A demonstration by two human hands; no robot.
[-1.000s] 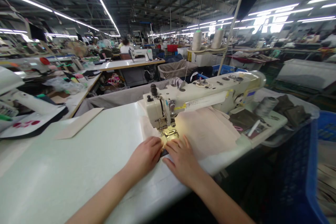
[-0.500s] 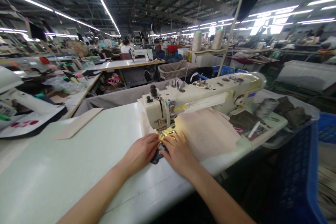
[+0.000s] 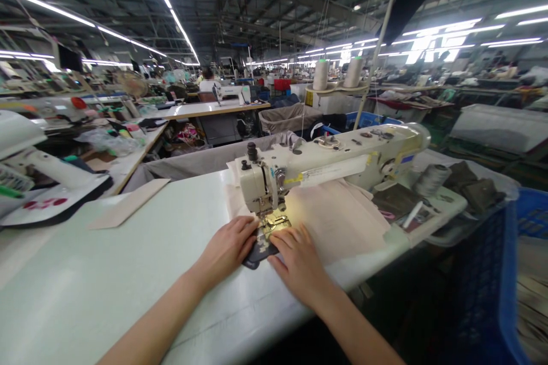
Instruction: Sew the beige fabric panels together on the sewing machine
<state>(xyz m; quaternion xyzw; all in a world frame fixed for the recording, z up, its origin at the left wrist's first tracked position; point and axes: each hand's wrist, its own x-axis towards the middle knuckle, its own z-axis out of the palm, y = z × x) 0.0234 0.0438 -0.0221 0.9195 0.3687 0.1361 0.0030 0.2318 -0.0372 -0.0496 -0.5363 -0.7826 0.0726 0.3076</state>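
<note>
Painted metal is seen on the sewing machine (image 3: 325, 162), polished steel at its presser foot (image 3: 276, 221); matt pale cloth (image 3: 334, 219) and dark cloth (image 3: 260, 255) are laid by it on a smooth, glossy tabletop (image 3: 128, 256).

Left hand (image 3: 229, 251) and right hand (image 3: 297, 259), both flat, fingers resting on a dark patterned fabric piece (image 3: 258, 255) at the metal presser foot (image 3: 276, 222) of a cream industrial sewing machine (image 3: 329, 162); pale pink cloth (image 3: 334, 222) alongside, on white tabletop (image 3: 107, 256).
</note>
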